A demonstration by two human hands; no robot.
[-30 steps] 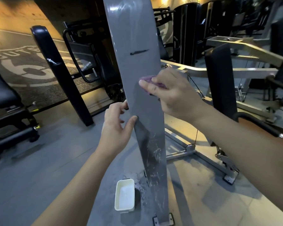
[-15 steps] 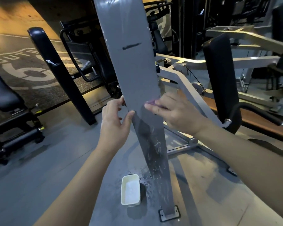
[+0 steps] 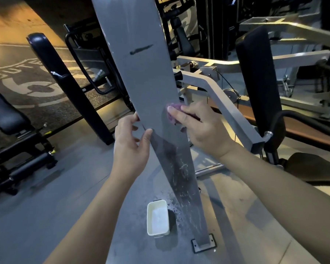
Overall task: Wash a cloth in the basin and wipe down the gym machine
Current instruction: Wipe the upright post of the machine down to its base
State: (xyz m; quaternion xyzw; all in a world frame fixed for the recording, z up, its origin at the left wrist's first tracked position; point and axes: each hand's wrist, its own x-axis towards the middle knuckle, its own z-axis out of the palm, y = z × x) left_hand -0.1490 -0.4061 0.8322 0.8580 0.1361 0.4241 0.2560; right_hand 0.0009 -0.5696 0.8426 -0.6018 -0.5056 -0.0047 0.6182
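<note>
1. Step in hand: the wipe-down of the gym machine. The washing step is judged done, since the cloth (image 3: 172, 113) is already pressed on the grey upright post (image 3: 145, 77), and water spots are seen on the floor beside the basin (image 3: 157, 218).
2. Right hand (image 3: 200, 128): fingers curled over the purple cloth, which is held against the post's right edge, about 3 o'clock of the post's mid-height. Only a small part of the cloth shows past the fingertips.
3. Left hand (image 3: 131, 145): the post's left edge is gripped, thumb on the front face, fingers wrapped behind; it sits at about 8 o'clock of the right hand, close by.
4. Basin: white, rectangular, set on the floor at 6 o'clock in view, just left of the post's bolted foot (image 3: 203, 243).
5. Lower post below the hands is seen streaked and smeared; a dark mark (image 3: 141, 49) is seen higher up, at 12 o'clock of the hands.
6. Next move, as judged: the cloth to be drawn along the post face with steady pressure while the post is braced by the left hand. The streaked lower stretch probably needs a pass; a re-wet in the basin may be called for.
</note>
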